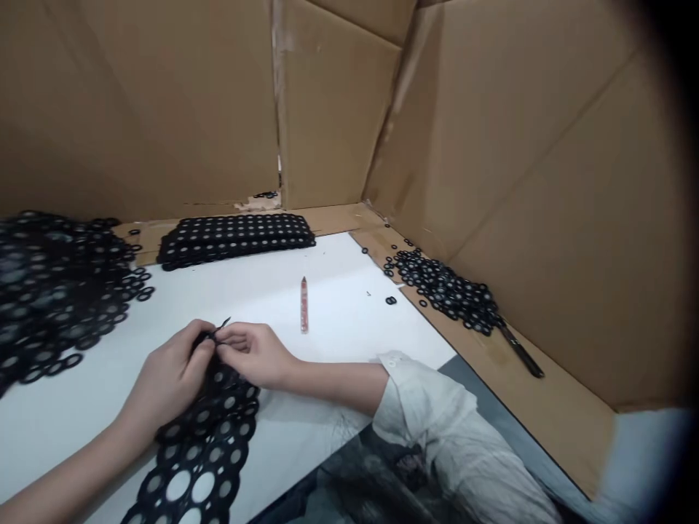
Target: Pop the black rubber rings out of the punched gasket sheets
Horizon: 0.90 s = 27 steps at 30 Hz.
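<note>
My left hand [173, 375] is closed on the upper end of a black sheet of joined rings [215, 455], which hangs toward the table's near edge. Thumb and fingers of my right hand [254, 354] are pinched together at that same end, touching the left fingertips. Between the hands a thin dark pointed piece [225, 322] sticks up; whether it belongs to the sheet cannot be made out. What the right fingers pinch is hidden. Just beyond my right hand, a clear reddish pen-like stick with a dark tip [304, 306] lies on the white table surface [349, 291].
A large heap of black ring sheets [49, 291] fills the left side. Stacked ring sheets [240, 236] lie at the back. Loose black rings [445, 287] are piled on cardboard at the right, beside a black-handled tool [521, 351]. Tall cardboard walls [338, 109] enclose the table.
</note>
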### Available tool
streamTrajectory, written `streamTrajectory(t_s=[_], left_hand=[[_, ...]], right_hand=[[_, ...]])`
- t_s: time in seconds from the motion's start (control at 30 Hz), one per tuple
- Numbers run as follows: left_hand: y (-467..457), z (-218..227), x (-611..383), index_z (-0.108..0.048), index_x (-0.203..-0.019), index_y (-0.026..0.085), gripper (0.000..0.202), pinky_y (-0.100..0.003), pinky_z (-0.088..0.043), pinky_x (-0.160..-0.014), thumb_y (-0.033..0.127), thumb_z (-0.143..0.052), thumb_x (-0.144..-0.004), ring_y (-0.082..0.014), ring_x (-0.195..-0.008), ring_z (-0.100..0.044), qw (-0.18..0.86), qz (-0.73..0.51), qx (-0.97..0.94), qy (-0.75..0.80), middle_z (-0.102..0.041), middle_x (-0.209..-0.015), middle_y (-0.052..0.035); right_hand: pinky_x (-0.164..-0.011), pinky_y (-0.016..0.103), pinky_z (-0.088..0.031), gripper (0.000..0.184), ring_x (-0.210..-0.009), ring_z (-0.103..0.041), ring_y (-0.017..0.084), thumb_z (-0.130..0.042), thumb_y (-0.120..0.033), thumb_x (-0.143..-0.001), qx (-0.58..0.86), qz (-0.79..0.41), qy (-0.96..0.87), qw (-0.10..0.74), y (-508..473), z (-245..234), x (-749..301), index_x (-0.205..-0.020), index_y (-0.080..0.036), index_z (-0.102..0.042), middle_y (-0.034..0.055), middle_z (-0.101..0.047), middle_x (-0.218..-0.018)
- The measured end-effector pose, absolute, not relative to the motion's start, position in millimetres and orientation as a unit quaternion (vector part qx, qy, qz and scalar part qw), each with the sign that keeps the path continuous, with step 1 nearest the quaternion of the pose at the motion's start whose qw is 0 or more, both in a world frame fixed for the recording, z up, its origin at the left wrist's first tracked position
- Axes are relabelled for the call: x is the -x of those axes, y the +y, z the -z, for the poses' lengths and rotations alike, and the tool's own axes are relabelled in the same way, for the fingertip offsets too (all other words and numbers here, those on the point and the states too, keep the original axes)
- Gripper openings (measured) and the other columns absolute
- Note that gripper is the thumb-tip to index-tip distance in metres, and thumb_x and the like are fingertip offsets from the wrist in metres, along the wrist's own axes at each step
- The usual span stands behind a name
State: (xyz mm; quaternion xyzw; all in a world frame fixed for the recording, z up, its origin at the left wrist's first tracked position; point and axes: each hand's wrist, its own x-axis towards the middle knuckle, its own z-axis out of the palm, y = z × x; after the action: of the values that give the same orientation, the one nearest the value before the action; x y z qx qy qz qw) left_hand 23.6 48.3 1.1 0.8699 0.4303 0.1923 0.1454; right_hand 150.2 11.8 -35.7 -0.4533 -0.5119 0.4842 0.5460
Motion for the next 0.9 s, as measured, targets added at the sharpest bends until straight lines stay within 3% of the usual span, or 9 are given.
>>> streamTrajectory(t_s=[0.1,0.27,0.47,0.7,0.8,0.9], left_hand=[[51.1,1.6,-25.4,-0.046,-0.08,0.025,0.015,-0.027,-0.043,-0.055,0.025,-0.031,-0.08,-0.0168,-0.061,-0.057,0.148,-0.193,-0.863,0.442,-0.059,-0.067,0.0037],[58.5,6.8,-18.6,-0.048,-0.08,0.025,0.027,-0.032,-0.045,-0.058,0.026,-0.021,-0.083,-0.0215,-0.069,-0.06,0.186,-0.176,-0.832,0.492,-0.062,-0.072,-0.0014],[50.5,-2.6,-19.5,-0.046,-0.085,0.023,0.014,-0.029,-0.044,-0.063,0.031,-0.036,-0.079,-0.0193,-0.069,-0.059,0.208,-0.136,-0.84,0.482,-0.062,-0.075,0.0002],[44.6,-9.6,-1.7,-0.047,-0.091,0.02,0.021,-0.029,-0.043,-0.062,0.031,-0.032,-0.081,-0.0184,-0.069,-0.057,0.137,-0.19,-0.821,0.52,-0.06,-0.08,-0.0037],[42.2,-2.8,5.8,-0.045,-0.091,0.018,0.023,-0.031,-0.043,-0.063,0.031,-0.028,-0.083,-0.0203,-0.073,-0.057,0.112,-0.149,-0.845,0.501,-0.057,-0.086,-0.0075],[40.0,3.8,10.6,-0.043,-0.089,0.019,0.023,-0.032,-0.042,-0.063,0.031,-0.024,-0.085,-0.0201,-0.073,-0.057,0.164,-0.128,-0.845,0.493,-0.055,-0.086,-0.0073]], right_hand=[[-0.083,0.03,-0.046,0.024,-0.088,-0.06,0.015,-0.05,-0.018,-0.073,0.457,-0.462,-0.522,0.552,11.1,37.2,-150.6,-0.093,-0.019,-0.061,0.002,-0.064,-0.09],[-0.085,0.029,-0.045,0.026,-0.088,-0.059,0.014,-0.044,-0.013,-0.072,0.453,-0.459,-0.539,0.542,9.7,38.7,-149.1,-0.09,-0.02,-0.061,0.0015,-0.063,-0.091],[-0.069,0.026,-0.046,0.018,-0.069,-0.057,0.012,-0.05,-0.01,-0.066,0.468,-0.514,-0.475,0.54,14.0,49.7,-145.8,-0.081,-0.02,-0.054,-0.0022,-0.058,-0.072],[-0.055,0.022,-0.037,0.014,-0.048,-0.04,0.008,-0.042,-0.008,-0.064,0.503,-0.544,-0.424,0.521,21.4,31.1,-144.1,-0.07,-0.019,-0.048,-0.0072,-0.042,-0.054],[-0.059,0.023,-0.037,0.011,-0.053,-0.045,0.009,-0.045,-0.01,-0.064,0.487,-0.567,-0.426,0.511,24.2,26.0,-136.5,-0.071,-0.018,-0.05,-0.0059,-0.048,-0.057],[-0.069,0.025,-0.04,0.011,-0.065,-0.052,0.011,-0.054,-0.02,-0.066,0.457,-0.601,-0.427,0.497,21.8,27.0,-131.2,-0.077,-0.017,-0.053,-0.0023,-0.057,-0.067]])
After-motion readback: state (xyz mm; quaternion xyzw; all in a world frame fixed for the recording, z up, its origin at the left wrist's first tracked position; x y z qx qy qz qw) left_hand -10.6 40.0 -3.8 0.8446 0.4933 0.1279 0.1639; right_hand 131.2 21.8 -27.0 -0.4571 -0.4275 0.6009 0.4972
